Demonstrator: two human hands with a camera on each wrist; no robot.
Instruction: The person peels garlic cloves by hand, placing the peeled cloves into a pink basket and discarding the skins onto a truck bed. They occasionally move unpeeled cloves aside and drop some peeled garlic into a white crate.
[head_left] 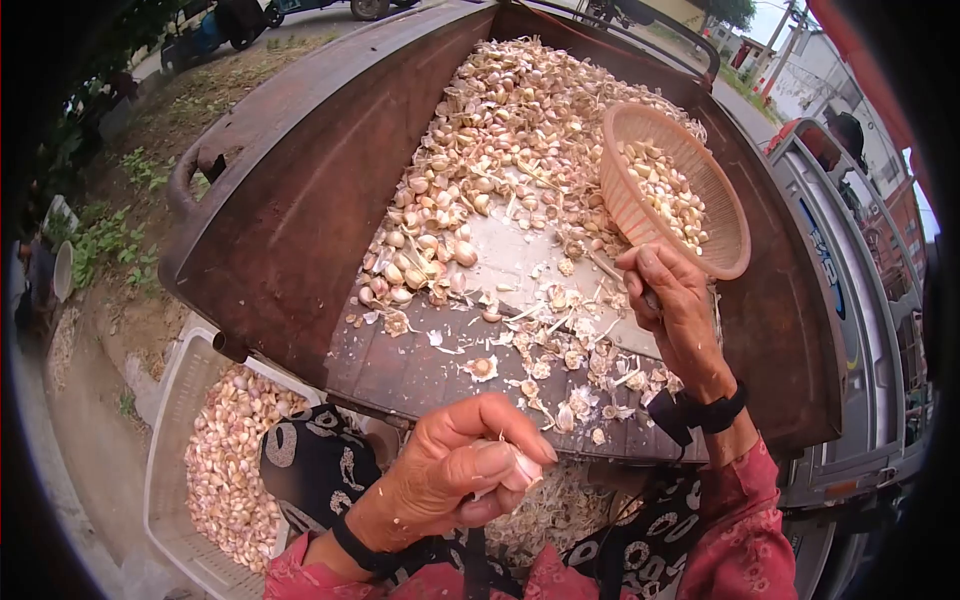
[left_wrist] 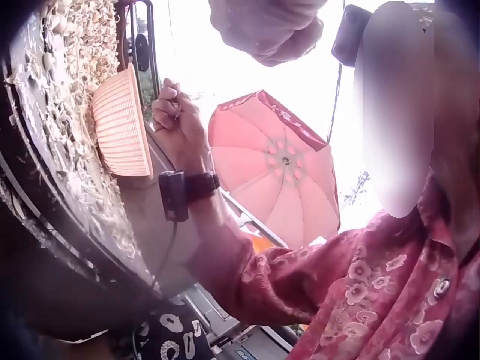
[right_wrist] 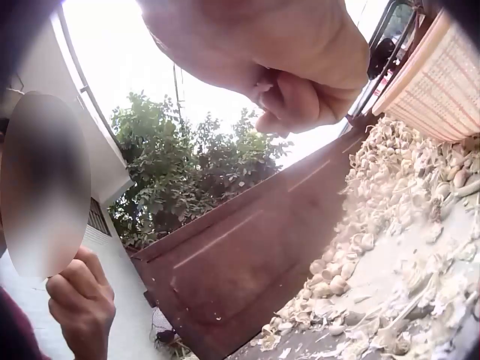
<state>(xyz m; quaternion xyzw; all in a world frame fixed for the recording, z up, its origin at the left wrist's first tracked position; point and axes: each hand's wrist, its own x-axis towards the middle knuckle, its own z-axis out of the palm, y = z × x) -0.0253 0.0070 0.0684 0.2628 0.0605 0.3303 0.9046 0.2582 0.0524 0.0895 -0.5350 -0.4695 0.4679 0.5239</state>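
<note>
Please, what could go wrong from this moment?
The basket of cloves sits on loose garlic and looks tilted; a bump from the right hand, close to its rim, might spill it. The garlic piece in the left hand is past the edge of the cart bed and could drop into peelings below.

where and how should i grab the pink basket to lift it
Probably grip the basket by opposite sides of its rim, coming from above on the person's side, fingers outside under the edge. Its wall flares up to that wide rim, while the narrower bottom rests on loose garlic. Keep it level, as peeled cloves lie inside.
</note>
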